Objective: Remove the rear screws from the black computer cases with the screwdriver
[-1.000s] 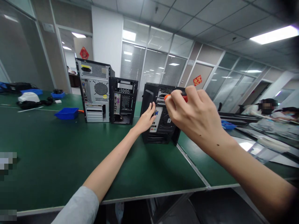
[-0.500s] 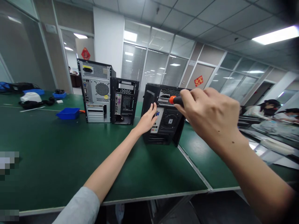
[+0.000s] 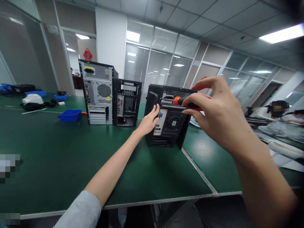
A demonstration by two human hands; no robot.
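Observation:
A black computer case (image 3: 163,142) stands upright on the green table, its back panel facing me. Against its left rear edge, beside the port plate, rests my left hand (image 3: 149,123), fingers extended and holding nothing. My right hand (image 3: 213,109) pinches the black handle of a screwdriver (image 3: 181,101) with an orange collar. The screwdriver lies roughly level, its thin shaft pointing left at the upper back panel, near the power supply. Whether the tip sits in a screw is too small to tell.
Left of it stand a smaller black case (image 3: 127,107) and a taller silver-backed case (image 3: 98,95). A blue tray (image 3: 70,115) lies farther left, with another blue tray (image 3: 61,96) behind. A metal seam (image 3: 199,171) crosses the green table (image 3: 71,164). People sit at the far right.
My right hand has turned about the screwdriver handle, its fingers lifting and opening outward into a thumb-and-finger pinch. The left hand and the case stay in place.

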